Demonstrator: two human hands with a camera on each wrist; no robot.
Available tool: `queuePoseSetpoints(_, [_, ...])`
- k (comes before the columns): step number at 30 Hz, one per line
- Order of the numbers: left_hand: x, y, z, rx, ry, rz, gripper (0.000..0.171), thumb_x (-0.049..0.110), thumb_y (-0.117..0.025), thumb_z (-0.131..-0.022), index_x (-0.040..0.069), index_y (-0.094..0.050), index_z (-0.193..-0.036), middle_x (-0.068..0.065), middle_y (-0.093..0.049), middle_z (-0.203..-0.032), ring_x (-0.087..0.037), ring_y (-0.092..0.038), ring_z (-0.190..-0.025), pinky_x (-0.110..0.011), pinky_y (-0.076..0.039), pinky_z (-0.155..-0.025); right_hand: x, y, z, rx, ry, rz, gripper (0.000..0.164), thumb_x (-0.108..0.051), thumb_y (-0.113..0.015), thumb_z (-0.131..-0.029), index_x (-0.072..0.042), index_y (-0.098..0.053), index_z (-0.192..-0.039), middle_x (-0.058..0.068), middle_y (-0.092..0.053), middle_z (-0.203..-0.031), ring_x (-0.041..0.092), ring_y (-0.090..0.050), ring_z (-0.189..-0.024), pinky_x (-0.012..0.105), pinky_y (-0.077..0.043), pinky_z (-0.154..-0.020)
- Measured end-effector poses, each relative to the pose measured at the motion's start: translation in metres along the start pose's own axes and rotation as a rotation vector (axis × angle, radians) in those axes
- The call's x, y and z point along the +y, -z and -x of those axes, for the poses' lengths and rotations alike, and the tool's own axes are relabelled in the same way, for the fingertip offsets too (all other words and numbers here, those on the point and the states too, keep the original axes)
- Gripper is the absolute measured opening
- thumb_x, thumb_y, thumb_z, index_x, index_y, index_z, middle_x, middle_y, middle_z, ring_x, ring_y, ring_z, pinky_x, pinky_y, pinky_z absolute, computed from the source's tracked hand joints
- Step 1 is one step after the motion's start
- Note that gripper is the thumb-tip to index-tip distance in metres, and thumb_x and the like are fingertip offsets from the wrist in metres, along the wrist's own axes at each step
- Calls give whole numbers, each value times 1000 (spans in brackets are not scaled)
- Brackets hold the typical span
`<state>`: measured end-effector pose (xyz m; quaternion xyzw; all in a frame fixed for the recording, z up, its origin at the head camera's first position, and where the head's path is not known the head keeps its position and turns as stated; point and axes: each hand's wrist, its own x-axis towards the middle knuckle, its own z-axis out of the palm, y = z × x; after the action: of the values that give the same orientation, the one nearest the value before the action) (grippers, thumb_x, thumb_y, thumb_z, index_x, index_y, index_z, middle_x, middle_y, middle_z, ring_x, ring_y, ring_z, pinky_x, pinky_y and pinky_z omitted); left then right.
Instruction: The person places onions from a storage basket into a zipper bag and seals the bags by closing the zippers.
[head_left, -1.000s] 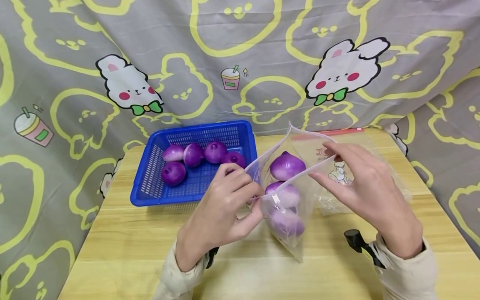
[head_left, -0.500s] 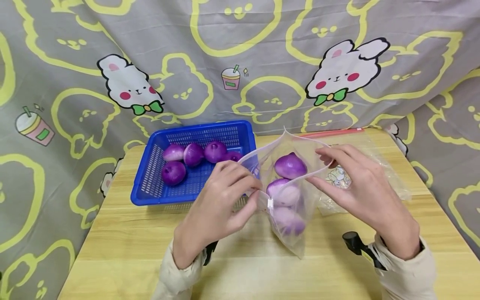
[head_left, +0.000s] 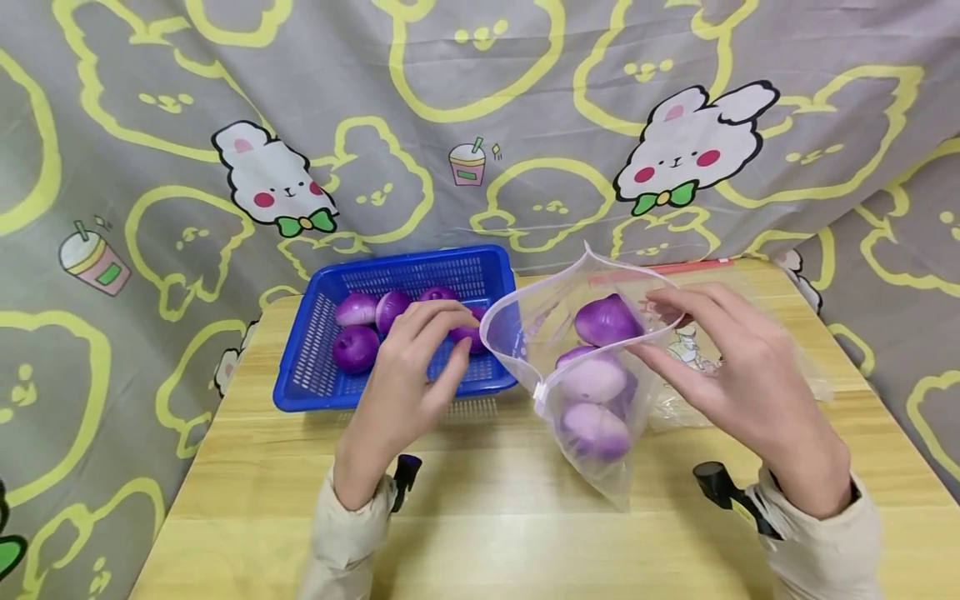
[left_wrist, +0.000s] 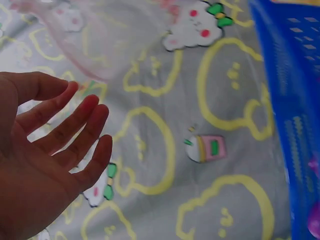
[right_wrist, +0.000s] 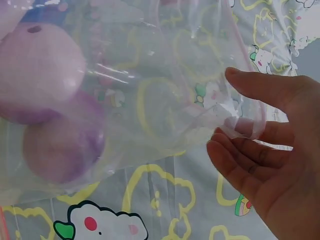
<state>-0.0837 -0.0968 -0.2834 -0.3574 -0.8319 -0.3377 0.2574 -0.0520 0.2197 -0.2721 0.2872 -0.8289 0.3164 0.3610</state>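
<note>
A clear zip bag (head_left: 540, 325) with a white slider hangs with its mouth wide apart and several purple onions (head_left: 596, 379) inside. My right hand (head_left: 738, 375) holds the bag's rim on the right side; in the right wrist view its fingers (right_wrist: 250, 155) curl at the rim and the thumb touches the film. My left hand (head_left: 408, 383) is off the bag, over the front edge of the blue basket (head_left: 397, 387), fingers loosely bent and holding nothing. In the left wrist view the left palm (left_wrist: 45, 160) shows bare. Loose onions (head_left: 356, 348) lie in the basket, one partly behind my left fingers.
A second flat clear bag with a red zip strip (head_left: 697, 267) lies on the wooden table (head_left: 247, 500) at the right, partly behind my right hand. A patterned grey curtain (head_left: 540, 100) hangs right behind the basket and the bags.
My left hand has let go of the bag's left rim and moved left to the basket. The bag's mouth has spread wider, while my right hand stays on its rim.
</note>
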Motion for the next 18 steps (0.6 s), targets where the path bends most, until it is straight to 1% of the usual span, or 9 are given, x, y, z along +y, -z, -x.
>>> queuePoseSetpoints(2, [-8,1,4,-6,33,-10,16,7,-61,-94,5,-68,-108,-6,-65,-114,-22,-57,-115,-38,-39,-108,-2,1,-1,29,2,4,59,-51,-62,-94,4,-70,-114,13,-70,-97,18,-61,-93,11,-40,-92])
queuePoseSetpoints(5, [-20,1,9,-3,88,-25,17,7,-62,-94,6,-68,-109,-5,-65,-114,-21,-58,-114,-37,-41,-106,-6,2,-3,92,2,-11,58,-50,-64,-94,5,-71,-109,15,-69,-93,13,-59,-90,11,-40,-86])
queuePoseSetpoints(7, [-29,-1,12,-11,131,-39,17,8,-63,-94,6,-68,-110,-5,-65,-114,-20,-58,-113,-37,-43,-103,-8,3,-4,155,2,-26,57,-50,-66,-92,6,-71,-105,16,-69,-90,11,-60,-89,11,-41,-85])
queuePoseSetpoints(11, [-47,-7,17,-55,215,-85,21,9,-65,-94,6,-66,-114,-6,-65,-115,-20,-58,-110,-37,-45,-100,-10,2,-5,300,14,-68,52,-44,-74,-88,6,-72,-99,20,-69,-87,15,-63,-88,16,-45,-88])
queuePoseSetpoints(13, [-55,-9,20,-68,240,-111,22,9,-65,-93,5,-66,-115,-7,-65,-115,-21,-58,-110,-38,-46,-100,-9,2,-5,363,14,-79,47,-39,-78,-86,6,-73,-99,22,-70,-88,17,-64,-88,19,-47,-90])
queuePoseSetpoints(15, [-62,-8,22,-65,259,-124,23,8,-66,-93,5,-66,-116,-8,-65,-115,-22,-58,-109,-38,-46,-98,-8,3,-5,411,11,-86,44,-34,-82,-83,7,-73,-98,22,-70,-88,19,-65,-87,21,-48,-91])
queuePoseSetpoints(18, [-71,-5,25,-62,279,-135,24,9,-65,-93,4,-66,-117,-9,-64,-114,-24,-58,-107,-40,-48,-95,-6,5,-4,445,3,-78,41,-29,-84,-82,7,-73,-98,22,-70,-89,19,-66,-86,21,-49,-91])
